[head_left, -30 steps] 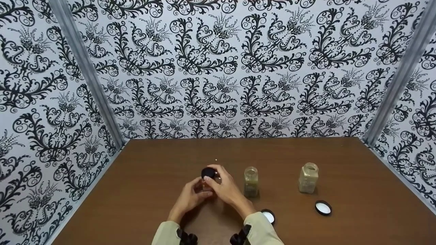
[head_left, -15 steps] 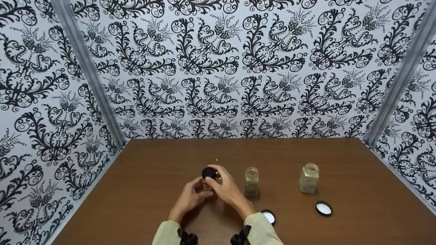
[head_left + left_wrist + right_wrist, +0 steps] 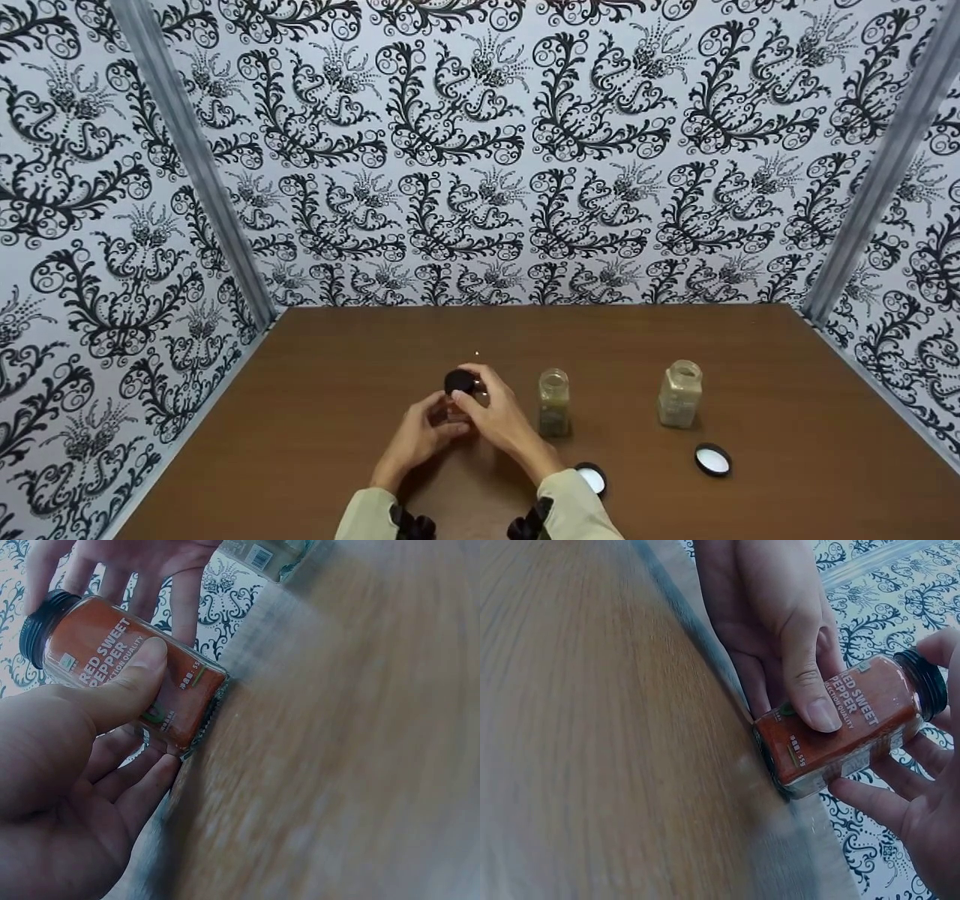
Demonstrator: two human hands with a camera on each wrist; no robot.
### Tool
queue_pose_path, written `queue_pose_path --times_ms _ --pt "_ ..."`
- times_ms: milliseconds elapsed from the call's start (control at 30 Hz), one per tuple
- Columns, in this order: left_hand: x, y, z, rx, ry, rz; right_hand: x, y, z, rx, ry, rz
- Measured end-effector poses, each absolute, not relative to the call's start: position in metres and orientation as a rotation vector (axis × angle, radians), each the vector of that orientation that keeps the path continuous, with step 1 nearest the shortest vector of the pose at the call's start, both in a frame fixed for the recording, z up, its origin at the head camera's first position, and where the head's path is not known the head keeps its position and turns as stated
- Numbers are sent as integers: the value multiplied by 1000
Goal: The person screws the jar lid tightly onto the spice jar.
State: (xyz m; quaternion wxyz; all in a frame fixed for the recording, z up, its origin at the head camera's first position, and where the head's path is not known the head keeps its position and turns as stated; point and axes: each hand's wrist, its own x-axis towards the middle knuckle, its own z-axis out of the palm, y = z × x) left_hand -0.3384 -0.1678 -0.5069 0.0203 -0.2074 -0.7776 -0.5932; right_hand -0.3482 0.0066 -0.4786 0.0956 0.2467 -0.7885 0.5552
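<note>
L hand [image 3: 422,433] holding glass jar [image 3: 112,645] of orange-red powder, label reads RED SWEET PEPPER; thumb flat across label, other fingers round the opp side

R hand [image 3: 495,412] up at jar top, thumb + index pinching black lid [image 3: 459,381], rest of fingers stretched down along jar side; whether those touch the glass, can't tell

Jar loc: L of table centre, btwn both hands, approx upright, lid uppermost, base down at table top [image 3: 337,375]. Lid sits on jar mouth; tight or loose, can't tell

To R of hands, 2 more glass jars, both upright w/ mouths uncovered. Nearer one [image 3: 553,405] has greenish contents, stands just beside R hand. Further one [image 3: 680,396], paler contents, well apart toward R side of table; print on it too small to read

2 black lids lying w/ white inner faces up: one [image 3: 591,478] right by R sleeve [image 3: 581,506], partly hidden by it; other [image 3: 712,459] nr the paler jar, in front of it

Both sleeves light beige, dark gear at each wrist

Bkgd: walls [image 3: 465,150] white w/ black scroll pattern, grey strips at corners. Table brown, wood grain
</note>
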Motion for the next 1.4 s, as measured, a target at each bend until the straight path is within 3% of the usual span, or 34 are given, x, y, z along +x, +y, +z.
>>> queue_pose_path --times_ms 1400 --pt "-337 -167 -505 -630 -2435 -1785 -349 7 -479 738 -2333 1715"
